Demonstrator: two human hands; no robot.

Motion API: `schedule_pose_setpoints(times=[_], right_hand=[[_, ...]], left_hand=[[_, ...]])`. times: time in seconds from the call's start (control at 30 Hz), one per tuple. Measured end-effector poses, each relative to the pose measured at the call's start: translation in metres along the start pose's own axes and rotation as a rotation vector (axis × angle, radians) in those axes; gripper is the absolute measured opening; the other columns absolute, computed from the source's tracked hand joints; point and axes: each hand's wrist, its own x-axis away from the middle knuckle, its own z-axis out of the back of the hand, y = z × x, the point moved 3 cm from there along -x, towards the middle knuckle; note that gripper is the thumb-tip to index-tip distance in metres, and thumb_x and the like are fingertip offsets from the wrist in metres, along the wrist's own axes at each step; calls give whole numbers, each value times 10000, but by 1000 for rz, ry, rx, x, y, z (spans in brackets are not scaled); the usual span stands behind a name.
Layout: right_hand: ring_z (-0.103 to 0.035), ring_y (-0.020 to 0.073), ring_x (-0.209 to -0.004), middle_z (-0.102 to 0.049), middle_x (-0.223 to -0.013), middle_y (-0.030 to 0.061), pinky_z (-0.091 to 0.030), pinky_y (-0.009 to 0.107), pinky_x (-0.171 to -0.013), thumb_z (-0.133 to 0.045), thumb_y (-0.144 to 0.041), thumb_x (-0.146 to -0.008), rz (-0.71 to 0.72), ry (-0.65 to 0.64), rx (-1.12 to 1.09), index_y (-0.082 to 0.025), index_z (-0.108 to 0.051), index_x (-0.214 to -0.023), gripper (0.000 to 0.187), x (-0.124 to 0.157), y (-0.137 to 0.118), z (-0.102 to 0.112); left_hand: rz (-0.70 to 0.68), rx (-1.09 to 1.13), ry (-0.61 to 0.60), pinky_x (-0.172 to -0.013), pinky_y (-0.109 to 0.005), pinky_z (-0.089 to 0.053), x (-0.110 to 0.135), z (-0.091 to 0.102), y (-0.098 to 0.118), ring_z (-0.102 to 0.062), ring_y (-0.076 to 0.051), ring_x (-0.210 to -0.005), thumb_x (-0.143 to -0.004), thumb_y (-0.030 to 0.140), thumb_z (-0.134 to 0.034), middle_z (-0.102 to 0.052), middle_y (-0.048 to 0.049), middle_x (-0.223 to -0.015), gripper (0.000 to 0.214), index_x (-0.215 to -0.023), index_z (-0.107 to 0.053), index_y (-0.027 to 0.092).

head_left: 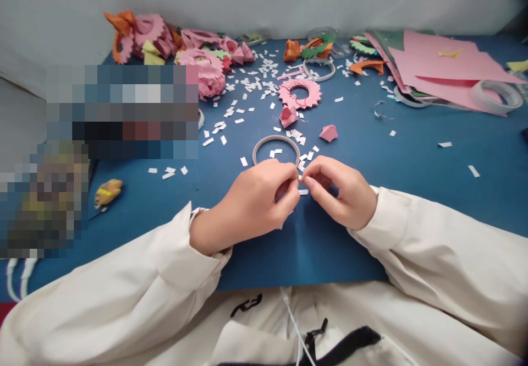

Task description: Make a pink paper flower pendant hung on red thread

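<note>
My left hand [251, 203] and my right hand [340, 190] meet over the blue table [412, 179], fingertips pinched together. Between them is a small piece, reddish inside the left fingers, with a white strip [303, 191] by the right fingertips. The left fingers curl round the reddish piece, mostly hiding it. Just beyond the hands lies a ring of double-sided tape [276, 148]. Two folded pink paper units [329, 132] [287, 115] lie a little farther off, before a pink paper wreath [300, 92].
White paper scraps [251, 85] litter the table's middle. Pink and orange folded pieces [181, 47] pile up at the back left. Pink paper sheets [441, 63] and a tape roll [495, 95] lie at the back right. A small yellow object [108, 191] rests at left.
</note>
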Motion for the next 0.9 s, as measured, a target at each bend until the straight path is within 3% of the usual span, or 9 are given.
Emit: schedule_pose_setpoints(times=[0.1, 0.23, 0.37, 0.5, 0.63, 0.73, 0.8, 0.9], right_hand=[[-466, 86, -604, -528, -739, 18, -398, 221, -598, -429, -186, -875, 28, 14, 48, -161, -504, -837, 87, 2, 0, 1], [-470, 101, -622, -498, -716, 8, -389, 230, -604, -387, -193, -881, -19, 52, 69, -181, -461, -819, 98, 3, 1, 4], [-450, 106, -608, -493, -692, 3, -367, 240, -598, -353, -205, -886, -59, 93, 122, -190, -451, -781, 144, 3, 4, 4], [-429, 109, -597, -486, -674, 4, -353, 240, -576, -361, -201, -894, 18, 38, 191, -198, -437, -764, 150, 3, 4, 1], [-435, 102, -599, -500, -701, 10, -362, 226, -563, -392, -191, -899, 107, 48, 205, -191, -468, -830, 103, 2, 0, 2], [-460, 98, -616, -517, -739, 21, -387, 216, -567, -421, -157, -880, 158, 40, 155, -181, -483, -860, 69, 3, -2, 1], [-469, 98, -618, -526, -750, 24, -392, 214, -559, -446, -143, -861, 175, 52, 151, -178, -490, -874, 58, 3, -3, 1], [-455, 85, -586, -545, -759, 14, -396, 205, -548, -474, -141, -843, 173, 88, 166, -185, -503, -857, 54, 4, -5, 2]], left_hand=[[51, 124, -112, -527, -218, -297, -1, -2, -1, -369, -76, -550, -889, 192, -385, -411, 38, -597, 227, -666, -409, 163], [188, 549, -259, -500, -178, -361, -1, -2, 2, -403, -55, -514, -913, 322, -403, -411, 46, -556, 348, -610, -430, 155], [266, 800, -123, -471, -171, -362, -2, 8, 2, -484, -62, -555, -866, 329, -524, -593, 2, -646, 281, -676, -613, 142], [311, 880, 2, -450, -181, -358, -2, 11, -2, -500, -71, -549, -856, 329, -546, -634, -16, -671, 234, -801, -713, 176], [266, 672, 164, -483, -193, -425, -2, 10, -5, -560, -89, -583, -828, 328, -585, -689, -31, -760, 213, -898, -710, 170], [28, 290, 305, -637, -205, -491, 0, 10, -3, -623, -114, -749, -843, 235, -566, -708, -40, -902, 163, -920, -689, 161], [-156, 62, 321, -733, -221, -490, 3, 7, -1, -613, -123, -833, -857, 168, -527, -698, -45, -941, 159, -930, -668, 155], [-290, -146, 274, -796, -278, -475, 5, 3, 0, -561, -151, -870, -871, 157, -480, -666, -62, -944, 166, -928, -636, 155]])
